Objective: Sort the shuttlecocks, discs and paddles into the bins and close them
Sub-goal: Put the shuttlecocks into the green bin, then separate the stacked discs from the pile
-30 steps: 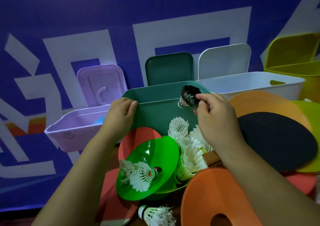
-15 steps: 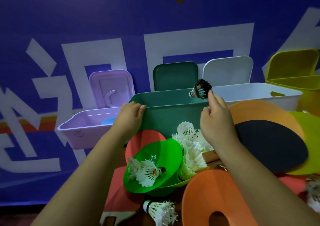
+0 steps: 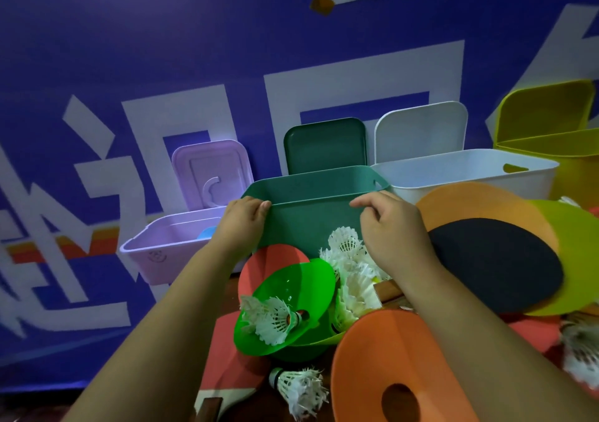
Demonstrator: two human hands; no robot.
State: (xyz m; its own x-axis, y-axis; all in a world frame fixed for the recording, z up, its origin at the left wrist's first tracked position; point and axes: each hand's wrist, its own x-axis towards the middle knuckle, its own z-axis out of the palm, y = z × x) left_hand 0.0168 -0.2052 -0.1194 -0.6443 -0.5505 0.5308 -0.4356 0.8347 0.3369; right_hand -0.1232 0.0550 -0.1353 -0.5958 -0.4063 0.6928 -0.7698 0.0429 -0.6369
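Observation:
My left hand (image 3: 241, 224) grips the near rim of the open green bin (image 3: 311, 214) at its left corner. Just over the same rim further right, my right hand (image 3: 393, 227) hovers with fingers loosely curled and nothing in it. White shuttlecocks (image 3: 350, 259) lie piled in front of the bin; one (image 3: 269, 319) rests in a green disc (image 3: 288, 305) and another (image 3: 299, 389) lies near the bottom. An orange disc (image 3: 382, 369) is at the lower right. A black-faced paddle (image 3: 496, 275) lies on the right over orange and yellow-green discs.
A lilac bin (image 3: 162, 246) with raised lid stands left of the green bin and holds something blue. A white bin (image 3: 463, 175) and a yellow bin (image 3: 551, 143) stand to the right, lids up. Red paddles (image 3: 227, 340) lie below. A blue banner backs everything.
My right hand carried a dark shuttlecock up over the green bin's rim and now holds nothing; the shuttlecock is out of sight. My left hand stayed on the rim.

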